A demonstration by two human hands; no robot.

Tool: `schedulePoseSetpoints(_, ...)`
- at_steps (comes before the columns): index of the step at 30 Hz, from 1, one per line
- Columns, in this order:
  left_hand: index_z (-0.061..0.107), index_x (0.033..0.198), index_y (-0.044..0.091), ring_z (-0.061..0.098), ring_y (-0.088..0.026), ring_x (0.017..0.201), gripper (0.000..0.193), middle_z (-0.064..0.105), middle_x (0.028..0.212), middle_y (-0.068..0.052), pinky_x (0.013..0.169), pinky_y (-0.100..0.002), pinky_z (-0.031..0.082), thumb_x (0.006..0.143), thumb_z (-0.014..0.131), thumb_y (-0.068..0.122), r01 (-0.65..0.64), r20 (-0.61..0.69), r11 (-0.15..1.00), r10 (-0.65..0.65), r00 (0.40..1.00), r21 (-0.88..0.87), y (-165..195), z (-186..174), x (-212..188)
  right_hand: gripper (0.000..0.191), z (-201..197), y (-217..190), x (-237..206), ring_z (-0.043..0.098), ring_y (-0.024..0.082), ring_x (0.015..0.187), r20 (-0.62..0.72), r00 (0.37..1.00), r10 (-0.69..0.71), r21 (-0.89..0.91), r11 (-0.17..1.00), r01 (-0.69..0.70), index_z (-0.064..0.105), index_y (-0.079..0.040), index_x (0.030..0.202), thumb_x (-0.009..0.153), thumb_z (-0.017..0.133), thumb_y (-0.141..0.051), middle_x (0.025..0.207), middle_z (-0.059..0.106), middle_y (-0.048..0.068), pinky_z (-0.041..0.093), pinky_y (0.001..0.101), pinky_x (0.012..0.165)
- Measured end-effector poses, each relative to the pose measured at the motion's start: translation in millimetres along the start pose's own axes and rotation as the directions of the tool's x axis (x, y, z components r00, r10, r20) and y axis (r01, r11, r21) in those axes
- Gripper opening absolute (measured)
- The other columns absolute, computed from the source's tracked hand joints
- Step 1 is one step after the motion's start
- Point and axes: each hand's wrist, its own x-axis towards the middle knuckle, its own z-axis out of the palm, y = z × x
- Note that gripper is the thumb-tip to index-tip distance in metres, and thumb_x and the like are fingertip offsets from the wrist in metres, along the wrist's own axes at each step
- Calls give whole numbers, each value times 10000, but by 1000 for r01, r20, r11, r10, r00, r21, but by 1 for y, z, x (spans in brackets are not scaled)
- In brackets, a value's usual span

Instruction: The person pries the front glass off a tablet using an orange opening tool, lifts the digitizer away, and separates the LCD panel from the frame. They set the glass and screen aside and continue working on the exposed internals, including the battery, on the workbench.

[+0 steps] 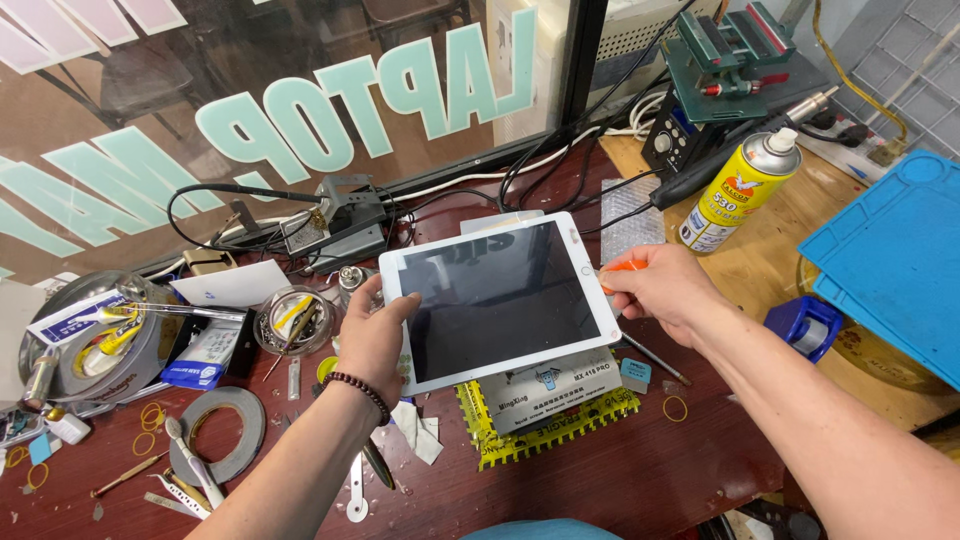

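i count one white tablet (497, 300) up in two hands, left hand (375, 335) and right hand (660, 288). one yellow spray can (738, 190), one blue mat (890, 262), one roll of dark tape (222, 432), one green vise (730, 50) at the back.

Pretty bright, even light overall, looks like it comes from above and a bit behind the camera, so shadows are soft and short. The tablet (497, 300) screen is dark and mirrors some faint shapes near its top edge. The window (280, 90) glass is full of reflections, hard to see through. There's a small highlight on the yellow spray can (738, 190). Focus is sharp in the middle; the forearms at the bottom go a little soft. Wide-angle lens, so the desk (620, 470) edges and corners bend and stretch outward.
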Motion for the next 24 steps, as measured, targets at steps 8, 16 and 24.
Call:
schedulePoseSetpoints(8,536,1402,173,644,-208,1126,581,691,1237,-88,888,-460,540,850,696,89,13,9,1000,-13,1000,1,1,-5,0,95,7,5,6,560,105,610,-26,999,-20,119,993,23,710,-17,958,911,730,-97,762,668,36,475,258,557)
schedulePoseSetpoints(16,542,1276,90,656,-277,1072,392,662,1157,-132,927,-512,562,893,623,80,188,74,936,-174,982,-298,12,-15,21,107,-2,-6,12,556,67,649,8,1000,9,-33,999,-8,734,-66,976,892,751,-129,843,716,-6,452,246,569)
schedulePoseSetpoints(24,635,1155,9,655,-275,1029,291,668,1142,-135,960,-458,544,939,596,200,301,160,895,-262,952,-330,7,-17,48,115,-3,-3,13,544,69,635,36,999,18,8,1000,-18,731,-64,980,895,750,-139,830,689,-9,463,255,570)
